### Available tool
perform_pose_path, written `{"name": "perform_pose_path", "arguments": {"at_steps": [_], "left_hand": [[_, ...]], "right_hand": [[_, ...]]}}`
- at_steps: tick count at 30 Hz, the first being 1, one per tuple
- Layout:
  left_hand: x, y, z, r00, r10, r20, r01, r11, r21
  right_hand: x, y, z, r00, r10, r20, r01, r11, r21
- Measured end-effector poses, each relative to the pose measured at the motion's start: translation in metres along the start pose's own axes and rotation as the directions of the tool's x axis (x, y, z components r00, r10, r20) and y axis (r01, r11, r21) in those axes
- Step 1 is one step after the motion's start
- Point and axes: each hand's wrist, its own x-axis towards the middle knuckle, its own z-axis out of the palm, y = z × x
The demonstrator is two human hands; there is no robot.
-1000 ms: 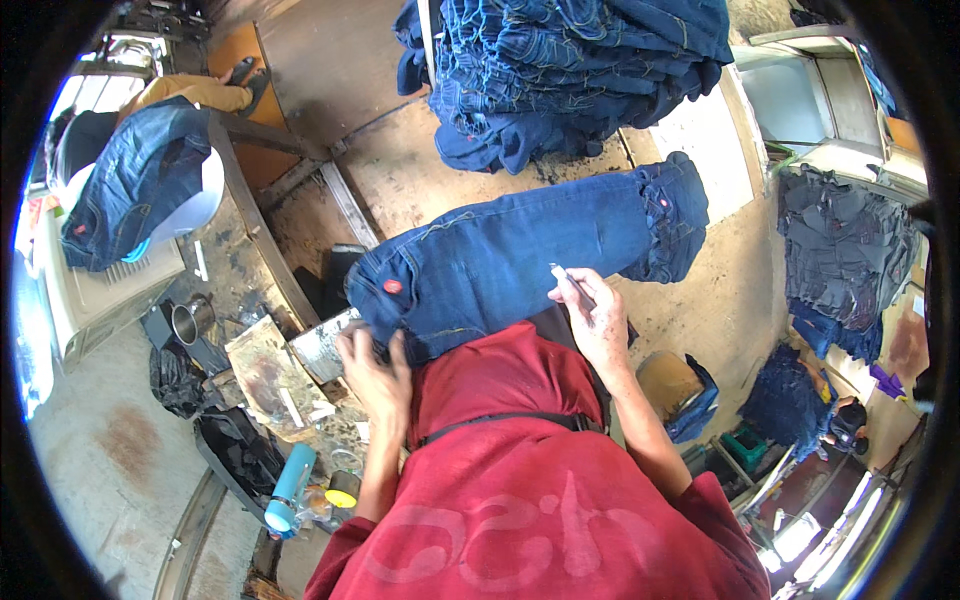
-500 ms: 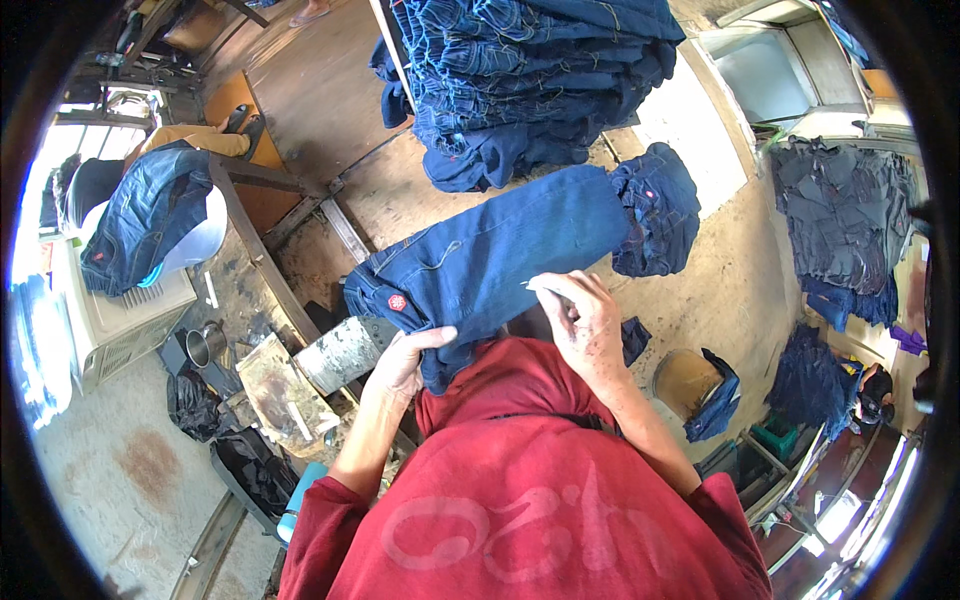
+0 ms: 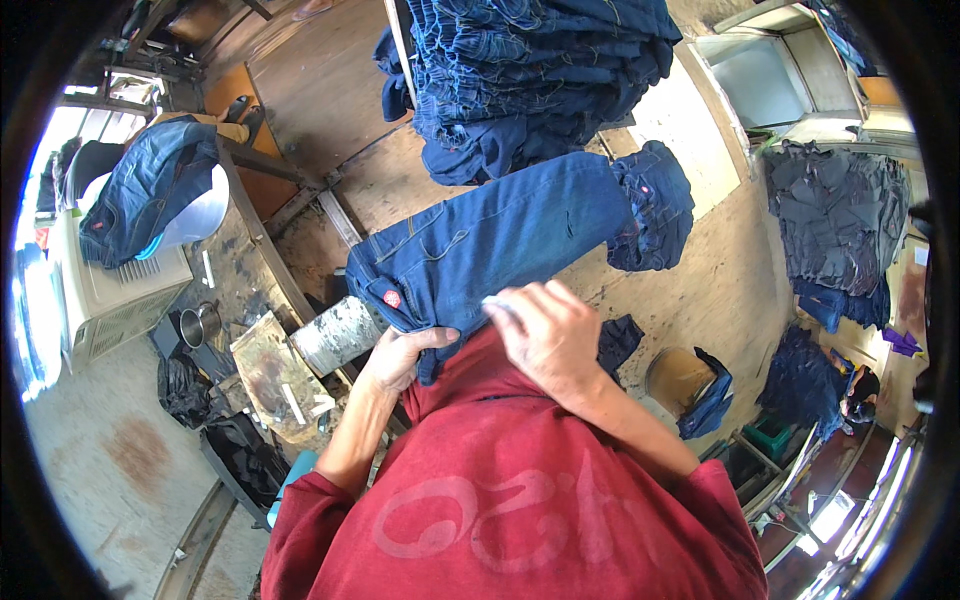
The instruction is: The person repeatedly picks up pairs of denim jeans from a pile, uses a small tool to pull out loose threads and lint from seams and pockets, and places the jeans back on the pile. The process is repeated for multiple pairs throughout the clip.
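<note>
A pair of dark blue jeans point(image 3: 500, 225) lies stretched out before me, slanting up to the right, with a round red tag near its lower left end. My left hand point(image 3: 398, 357) grips the near edge of the denim there, thumb on top. Over the near side of the jeans, my right hand point(image 3: 548, 335) is closed in a pinch, with a small whitish tip at its fingers; its kind is too small to make out. A speckled grey cylinder point(image 3: 340, 335) meets the left end of the jeans, and how far it runs beneath them is hidden.
Beyond the jeans rises a tall stack of folded jeans point(image 3: 540, 85). Another folded pair point(image 3: 652, 205) lies at right. At left, a worn bench holds a metal mug point(image 3: 200, 325) and white sticks point(image 3: 293, 403). Dark garments point(image 3: 838, 215) are piled far right, near a round stool point(image 3: 675, 380).
My right hand has moved left and nearer to me along the jeans, towards my left hand. The left hand keeps its grip on the denim. The view has shifted slightly.
</note>
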Motion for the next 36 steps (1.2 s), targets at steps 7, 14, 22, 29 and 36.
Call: {"name": "perform_pose_path", "arguments": {"at_steps": [7,14,22,29,36], "left_hand": [[-0.004,0.007,0.004,0.999,0.005,0.051,-0.005,1.000,0.006],[-0.005,0.009,0.008,0.999,0.028,0.038,-0.028,1.000,-0.001],[-0.006,0.013,0.009,0.999,-0.015,0.044,0.016,1.000,-0.008],[-0.006,0.014,0.010,0.998,-0.038,0.053,0.039,0.999,-0.017],[-0.004,0.013,0.008,0.998,-0.043,0.037,0.043,0.999,-0.016]], "right_hand": [[-0.002,-0.005,0.000,1.000,-0.007,0.020,0.009,0.998,-0.065],[0.002,0.018,0.001,0.999,-0.048,0.002,0.048,0.999,-0.008],[0.008,0.028,0.006,0.933,-0.353,0.069,0.355,0.935,-0.011],[0.014,0.026,0.006,0.925,-0.376,0.056,0.379,0.924,-0.048],[0.017,0.034,0.006,0.930,-0.363,0.061,0.365,0.931,-0.010]]}}
